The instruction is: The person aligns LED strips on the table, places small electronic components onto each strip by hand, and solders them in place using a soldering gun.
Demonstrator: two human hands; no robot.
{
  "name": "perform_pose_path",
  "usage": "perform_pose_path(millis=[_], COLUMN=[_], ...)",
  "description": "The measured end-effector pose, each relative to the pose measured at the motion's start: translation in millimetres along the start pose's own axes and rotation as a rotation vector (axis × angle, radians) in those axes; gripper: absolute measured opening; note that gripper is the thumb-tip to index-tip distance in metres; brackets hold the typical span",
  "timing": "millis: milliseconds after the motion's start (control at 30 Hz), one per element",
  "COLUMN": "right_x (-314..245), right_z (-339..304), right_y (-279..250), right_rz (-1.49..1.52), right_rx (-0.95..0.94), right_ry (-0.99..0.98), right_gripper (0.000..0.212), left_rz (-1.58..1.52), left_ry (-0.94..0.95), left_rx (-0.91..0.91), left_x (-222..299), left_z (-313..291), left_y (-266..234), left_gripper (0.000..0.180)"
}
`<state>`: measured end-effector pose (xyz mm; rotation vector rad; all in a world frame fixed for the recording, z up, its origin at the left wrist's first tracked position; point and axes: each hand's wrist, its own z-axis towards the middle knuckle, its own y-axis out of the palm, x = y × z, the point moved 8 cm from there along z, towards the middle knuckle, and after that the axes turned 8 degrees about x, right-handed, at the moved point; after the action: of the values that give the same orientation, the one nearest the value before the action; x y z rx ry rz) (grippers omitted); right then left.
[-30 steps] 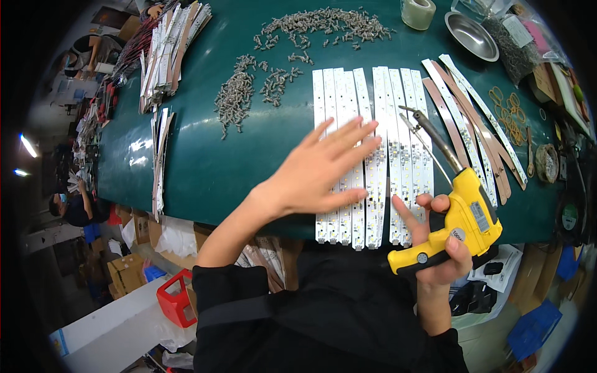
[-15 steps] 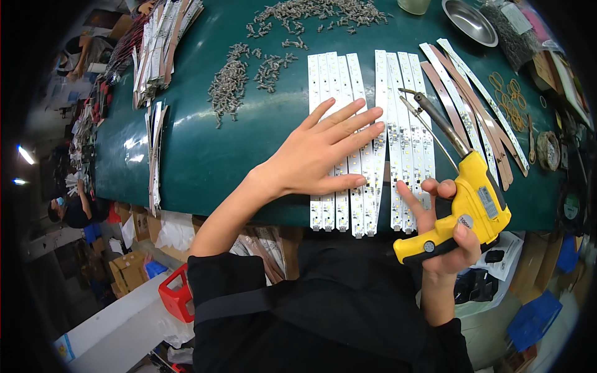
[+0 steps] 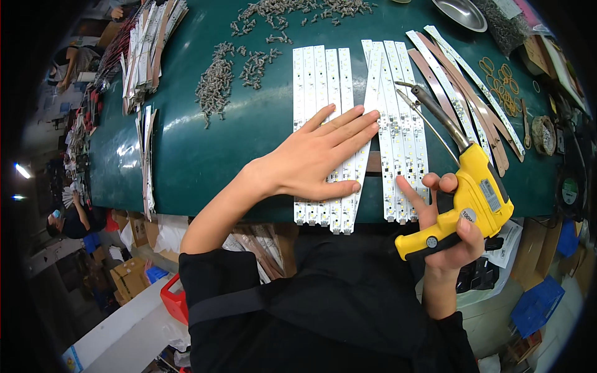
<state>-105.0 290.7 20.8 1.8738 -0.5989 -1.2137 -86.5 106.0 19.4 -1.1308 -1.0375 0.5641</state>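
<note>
My left hand lies flat, fingers stretched out, across several white LED strips set side by side near the table's front edge. One strip under its fingertips slants, its far end leaning right over a second group of LED strips. In my right hand is a yellow soldering gun, gripped by its handle with the index finger stretched out. Its long metal barrel points up and left, and the tip is over the right group. A brown bar shows in the gap between the groups.
Piles of small grey screw-like parts lie at the far left of the strips. More strips and brown backing pieces fan out at right, beside rubber bands and a metal bowl. Bundled strips lie far left.
My left hand has slid slightly left with the strips under it, and the gap between the lower ends of the two groups has widened. The whole view has shifted a little.
</note>
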Motion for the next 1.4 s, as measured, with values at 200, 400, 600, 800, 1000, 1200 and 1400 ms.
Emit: perform_pose_path(millis=[200,400,600,800,1000,1200,1400], right_x=[2,18,36,55,29,27,43], right_z=[-19,-47,-61,-66,-67,-68,-65], right_y=[11,14,5,6,3,-3,-4], right_rz=[-0.034,-0.02,-0.324,-0.1,-0.048,-0.048,-0.051], right_rx=[-0.105,-0.122,-0.121,-0.151,-0.178,-0.157,-0.076], right_ry=[0.085,0.112,0.055,0.093,-0.007,-0.02,0.053], right_gripper=[0.07,0.093,0.11,0.109,0.1,0.1,0.111], left_rz=[-0.038,-0.014,0.02,0.077,0.047,0.008,0.01], left_ry=[-0.057,-0.077,-0.049,-0.062,-0.055,-0.069,-0.06], left_rx=[0.117,0.103,0.089,0.054,0.072,0.08,0.119], left_x=[-5,2,5,6,6,5,9], left_z=[5,-19,-27,-30,-28,-26,-24], left_y=[-15,-21,-4,3,2,0,-2], left_gripper=[0.076,0.069,0.06,0.061,0.064,0.064,0.063])
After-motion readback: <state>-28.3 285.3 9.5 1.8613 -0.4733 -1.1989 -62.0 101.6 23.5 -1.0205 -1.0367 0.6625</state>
